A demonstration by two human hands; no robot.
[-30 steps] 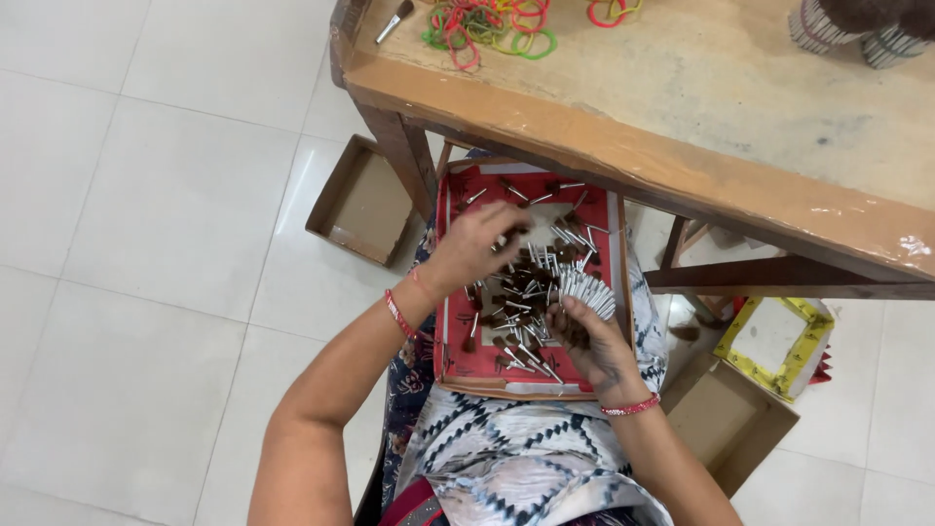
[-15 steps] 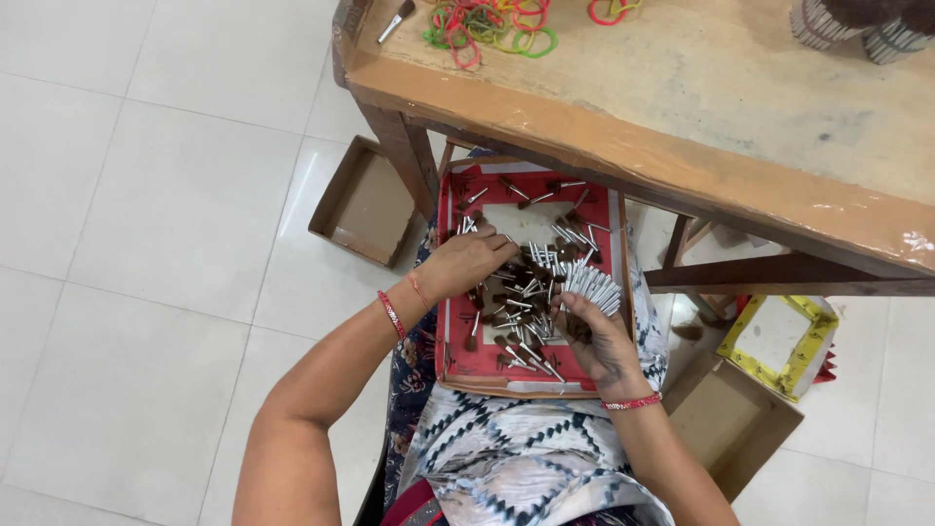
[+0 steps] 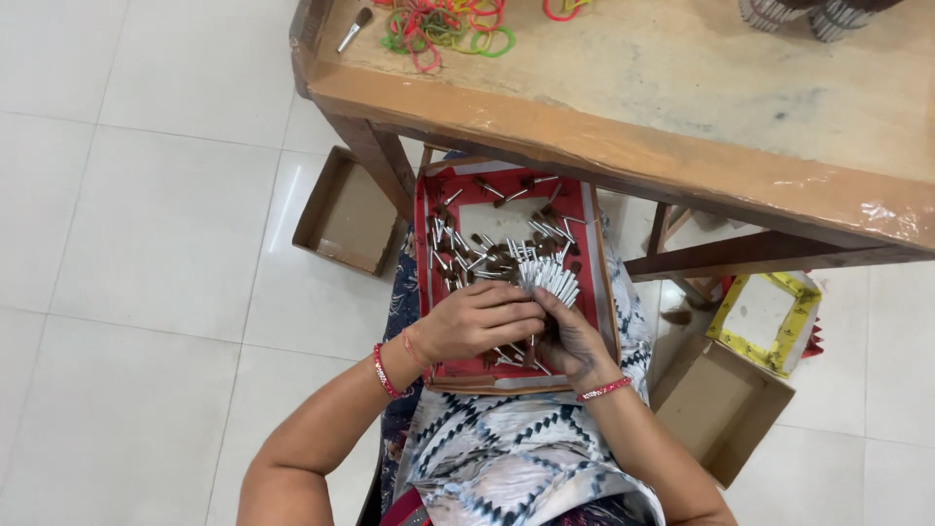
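Note:
A red shallow tray (image 3: 425, 255) rests on my lap, filled with several small brown-tipped, silver-handled brushes (image 3: 477, 255). My right hand (image 3: 573, 338) grips a fanned bunch of these brushes (image 3: 543, 276), silver ends pointing up and away. My left hand (image 3: 475, 320) lies against that bunch from the left, fingers curled over the stems where both hands meet.
A wooden table (image 3: 701, 117) stands just beyond the tray, with coloured rubber bands (image 3: 440, 23) and one loose brush (image 3: 352, 30) on top. An open cardboard box (image 3: 345, 211) sits on the tiled floor at left; a brown box (image 3: 723, 406) and a yellow-rimmed box (image 3: 766, 318) at right.
My left hand has drawn back from the far part of the tray to the bunch in my right hand. The bunch now sits lower and nearer to me.

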